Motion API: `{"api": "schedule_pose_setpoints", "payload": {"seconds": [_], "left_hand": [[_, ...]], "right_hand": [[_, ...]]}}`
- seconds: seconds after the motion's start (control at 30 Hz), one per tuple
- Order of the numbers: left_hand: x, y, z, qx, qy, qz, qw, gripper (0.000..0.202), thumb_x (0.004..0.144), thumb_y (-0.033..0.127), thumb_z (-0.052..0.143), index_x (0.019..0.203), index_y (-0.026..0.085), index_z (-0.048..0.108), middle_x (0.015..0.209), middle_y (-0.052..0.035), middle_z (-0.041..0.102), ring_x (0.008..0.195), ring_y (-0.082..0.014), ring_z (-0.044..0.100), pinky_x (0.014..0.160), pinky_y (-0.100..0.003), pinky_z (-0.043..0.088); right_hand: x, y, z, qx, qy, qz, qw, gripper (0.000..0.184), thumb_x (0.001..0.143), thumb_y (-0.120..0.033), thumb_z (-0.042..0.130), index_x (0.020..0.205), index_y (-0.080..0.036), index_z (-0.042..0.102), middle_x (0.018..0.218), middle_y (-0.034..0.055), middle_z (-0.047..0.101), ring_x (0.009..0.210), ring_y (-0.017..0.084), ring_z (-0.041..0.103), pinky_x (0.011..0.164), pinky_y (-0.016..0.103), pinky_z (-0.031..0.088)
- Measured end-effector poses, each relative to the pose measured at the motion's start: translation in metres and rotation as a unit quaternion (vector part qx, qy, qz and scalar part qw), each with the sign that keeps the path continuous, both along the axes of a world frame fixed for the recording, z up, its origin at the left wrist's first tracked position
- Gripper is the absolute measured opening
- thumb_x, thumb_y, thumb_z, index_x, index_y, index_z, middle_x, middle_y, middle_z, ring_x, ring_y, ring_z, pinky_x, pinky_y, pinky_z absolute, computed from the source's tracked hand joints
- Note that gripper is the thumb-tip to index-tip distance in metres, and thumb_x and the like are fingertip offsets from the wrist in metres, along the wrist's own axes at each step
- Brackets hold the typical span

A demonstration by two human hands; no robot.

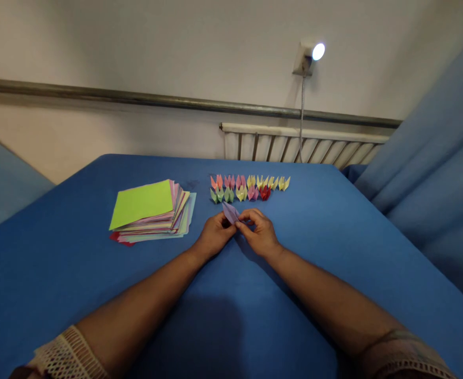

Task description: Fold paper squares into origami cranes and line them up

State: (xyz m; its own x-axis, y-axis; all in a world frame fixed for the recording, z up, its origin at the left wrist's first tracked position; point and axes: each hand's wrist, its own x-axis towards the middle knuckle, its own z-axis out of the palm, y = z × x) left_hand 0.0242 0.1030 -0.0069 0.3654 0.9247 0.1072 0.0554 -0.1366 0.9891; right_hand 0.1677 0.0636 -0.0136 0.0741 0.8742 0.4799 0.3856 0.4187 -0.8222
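Note:
Both my hands meet at the middle of the blue table point(334, 252). My left hand point(214, 235) and my right hand point(260, 230) each pinch a small folded purple paper piece point(230, 212), which points up and away from me. Just beyond it lie two short rows of several finished folded paper figures point(247, 188) in orange, pink, yellow, green and red. A stack of coloured square paper sheets point(148, 212), green on top, lies to the left of my left hand.
A wall with a metal rail point(137, 98) and a white radiator point(294, 145) stands behind the table. A lit lamp point(314, 52) is fixed to the wall. Blue cloth point(440, 158) hangs at the right.

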Motion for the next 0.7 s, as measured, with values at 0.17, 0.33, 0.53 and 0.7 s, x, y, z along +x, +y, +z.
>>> {"api": "schedule_pose_setpoints", "payload": {"seconds": [0.17,0.33,0.53,0.7], "left_hand": [[-0.001,0.0,0.001,0.012,0.014,-0.016,1.0,0.029,0.073,0.035,0.067,0.095,0.016,0.067,0.089,-0.0039,0.07,0.083,-0.0192,0.064,0.078,-0.032,0.05],[-0.003,0.0,0.004,0.014,0.028,0.005,1.0,0.024,0.077,0.038,0.064,0.083,0.015,0.065,0.075,-0.0011,0.065,0.068,-0.0145,0.058,0.066,-0.026,0.046],[-0.003,0.001,0.005,0.004,0.044,0.012,0.999,0.025,0.073,0.04,0.067,0.073,0.015,0.063,0.066,0.0011,0.059,0.06,-0.012,0.053,0.059,-0.024,0.041],[-0.002,0.0,0.006,-0.022,0.024,0.05,0.998,0.029,0.066,0.041,0.074,0.065,0.016,0.059,0.06,0.0027,0.055,0.057,-0.0113,0.05,0.055,-0.022,0.039]], "right_hand": [[0.001,0.002,-0.002,-0.008,0.035,-0.016,0.999,0.009,0.081,-0.028,0.058,0.078,-0.021,0.063,0.082,0.002,0.062,0.078,0.016,0.059,0.072,0.028,0.048],[0.0,0.008,-0.005,-0.09,0.157,-0.009,0.984,0.02,0.075,-0.038,0.063,0.07,-0.02,0.058,0.064,-0.0022,0.057,0.058,0.012,0.052,0.058,0.025,0.043],[-0.002,0.013,-0.008,-0.151,0.287,0.035,0.945,0.03,0.062,-0.041,0.073,0.076,-0.02,0.057,0.062,-0.004,0.058,0.055,0.011,0.052,0.056,0.024,0.043],[0.002,0.013,-0.007,-0.192,0.256,0.062,0.945,0.03,0.065,-0.046,0.07,0.065,-0.019,0.056,0.052,-0.0057,0.051,0.047,0.009,0.042,0.048,0.023,0.035]]}}
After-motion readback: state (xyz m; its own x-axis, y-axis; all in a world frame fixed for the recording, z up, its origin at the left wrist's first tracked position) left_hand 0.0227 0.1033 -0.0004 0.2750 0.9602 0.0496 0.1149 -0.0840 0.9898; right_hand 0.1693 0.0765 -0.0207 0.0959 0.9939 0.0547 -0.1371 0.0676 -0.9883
